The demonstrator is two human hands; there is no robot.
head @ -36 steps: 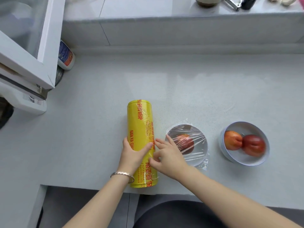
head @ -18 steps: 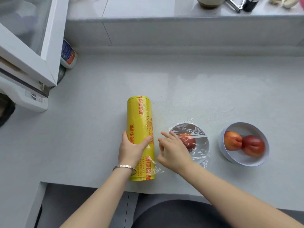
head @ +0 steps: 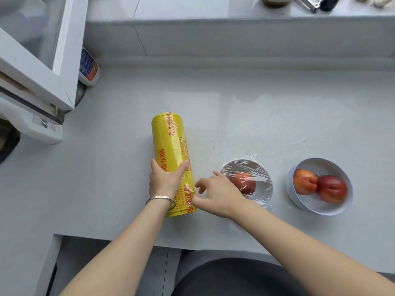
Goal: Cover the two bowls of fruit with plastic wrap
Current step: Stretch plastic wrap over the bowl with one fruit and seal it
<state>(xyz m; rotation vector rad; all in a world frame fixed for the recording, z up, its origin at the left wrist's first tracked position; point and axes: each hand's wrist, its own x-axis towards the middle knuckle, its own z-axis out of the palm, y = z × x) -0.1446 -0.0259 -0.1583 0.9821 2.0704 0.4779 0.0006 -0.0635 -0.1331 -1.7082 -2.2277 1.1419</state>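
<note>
A yellow roll of plastic wrap [head: 171, 150] lies on the grey counter, and my left hand [head: 165, 180] grips its near half from above. My right hand [head: 215, 193] is just right of the roll's near end, fingers curled on the loose film edge; a thin clear sheet shows between roll and hand. Behind my right hand sits a white bowl [head: 265, 189] with a red fruit, covered with wrinkled film. Farther right stands an uncovered white bowl [head: 327, 166] holding two red-orange fruits [head: 320, 185].
A white window frame [head: 53, 67] and a white appliance [head: 32, 124] fill the left. A small bottle [head: 88, 68] stands at the back left. A raised ledge [head: 235, 37] runs along the back. The counter's front edge [head: 128, 238] is close to my body.
My right hand has left the roll's surface and moved right toward the covered bowl, drawing film off the roll. My left hand has kept its hold on the roll.
</note>
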